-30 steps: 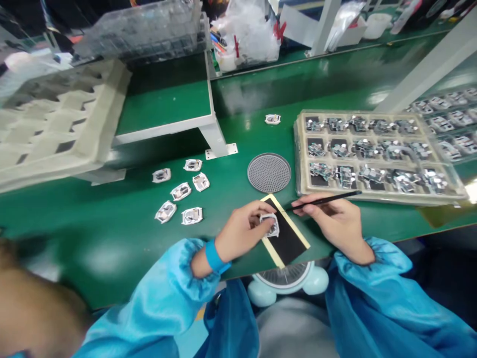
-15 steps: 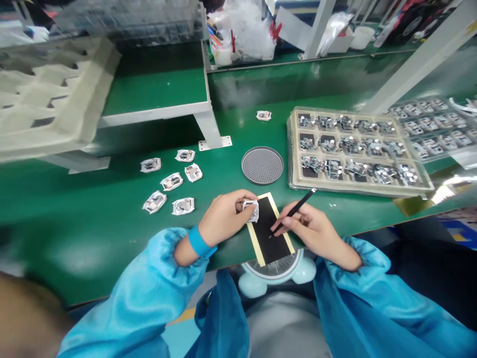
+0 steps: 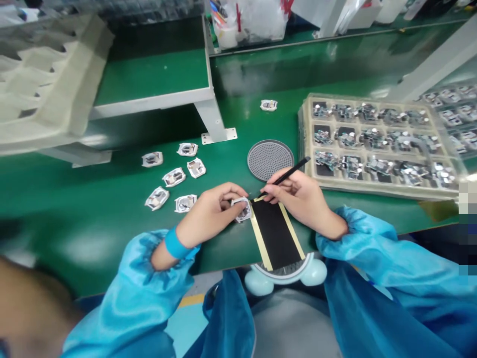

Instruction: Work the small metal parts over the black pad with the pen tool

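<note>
My left hand (image 3: 214, 211) is closed on a small white watch-shaped case (image 3: 244, 209), its inner parts facing up. My right hand (image 3: 298, 199) pinches a slim black tweezer-like tool (image 3: 288, 173) slanting down to the left. The tool's tip is at the case's upper right edge; whether it touches cannot be made out. Below both hands lies a black sheet (image 3: 278, 231) with pale yellow side strips, reaching over the table's front edge. Several similar white cases (image 3: 174, 177) lie left of my left hand. Another white case (image 3: 269, 105) sits farther back.
A round grey perforated dish (image 3: 270, 159) stands behind my hands. To the right is a compartment tray (image 3: 383, 186) of small electronic parts. A white-legged shelf (image 3: 156, 102) carries a moulded pulp tray (image 3: 80, 89) at left. A round-dialled pale blue object (image 3: 313, 273) sits below the table edge.
My right hand has moved up and left, taking the tool's tip from the black sheet to the white case. My left hand and its case have shifted slightly left. The view has tilted down a little.
</note>
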{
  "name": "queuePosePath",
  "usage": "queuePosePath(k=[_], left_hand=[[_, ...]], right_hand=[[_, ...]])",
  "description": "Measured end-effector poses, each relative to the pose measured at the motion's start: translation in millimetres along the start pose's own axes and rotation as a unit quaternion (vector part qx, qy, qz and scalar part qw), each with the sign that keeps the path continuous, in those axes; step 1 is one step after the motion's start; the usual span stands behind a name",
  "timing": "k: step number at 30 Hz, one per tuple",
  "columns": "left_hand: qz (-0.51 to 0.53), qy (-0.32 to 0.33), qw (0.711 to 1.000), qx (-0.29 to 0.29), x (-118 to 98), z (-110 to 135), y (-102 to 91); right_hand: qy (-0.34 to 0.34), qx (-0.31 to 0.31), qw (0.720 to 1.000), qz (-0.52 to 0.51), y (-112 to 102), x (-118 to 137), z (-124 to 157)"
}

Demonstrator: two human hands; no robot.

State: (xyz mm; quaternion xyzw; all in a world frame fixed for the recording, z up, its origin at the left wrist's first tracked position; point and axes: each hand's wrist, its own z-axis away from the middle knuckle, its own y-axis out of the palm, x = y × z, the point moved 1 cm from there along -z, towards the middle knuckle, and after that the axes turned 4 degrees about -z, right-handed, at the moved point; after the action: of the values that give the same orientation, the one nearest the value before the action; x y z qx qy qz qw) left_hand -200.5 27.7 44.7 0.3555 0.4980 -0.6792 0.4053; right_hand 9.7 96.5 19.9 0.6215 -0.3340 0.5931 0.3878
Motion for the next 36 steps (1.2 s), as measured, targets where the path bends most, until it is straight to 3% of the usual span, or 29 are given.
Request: queuePosePath(k=[6, 11, 19, 28, 31, 36], left_hand=[[-0.026, -0.010, 1.000, 0.004, 4.1, -1.0, 3.8], [-0.047, -0.007, 0.999, 0.000, 4.3, 0.2, 2.9], [-0.046, 0.004, 0.999, 0.000, 6.5, 0.6, 4.2], [-0.001, -0.001, 1.000, 0.002, 8.9, -2.1, 5.4], [0.012, 0.003, 1.000, -0.004, 7.2, -2.1, 6.1], [0.070, 0.011, 0.997, -0.025, 4.1, -4.3, 11.4]], right_hand=[[-0.036, -0.021, 0.991, 0.127, -3.1, -8.4, 1.7], [-0.043, -0.030, 0.986, 0.159, -0.9, -6.1, 1.9], [-0.053, -0.031, 0.987, 0.149, 1.4, -7.5, 3.0], [-0.027, -0.025, 0.999, 0.001, 3.4, -5.5, 4.3], [-0.056, -0.040, 0.998, 0.011, 2.7, -3.2, 6.5], [-0.163, -0.073, 0.982, 0.057, 0.5, 4.4, 13.7]])
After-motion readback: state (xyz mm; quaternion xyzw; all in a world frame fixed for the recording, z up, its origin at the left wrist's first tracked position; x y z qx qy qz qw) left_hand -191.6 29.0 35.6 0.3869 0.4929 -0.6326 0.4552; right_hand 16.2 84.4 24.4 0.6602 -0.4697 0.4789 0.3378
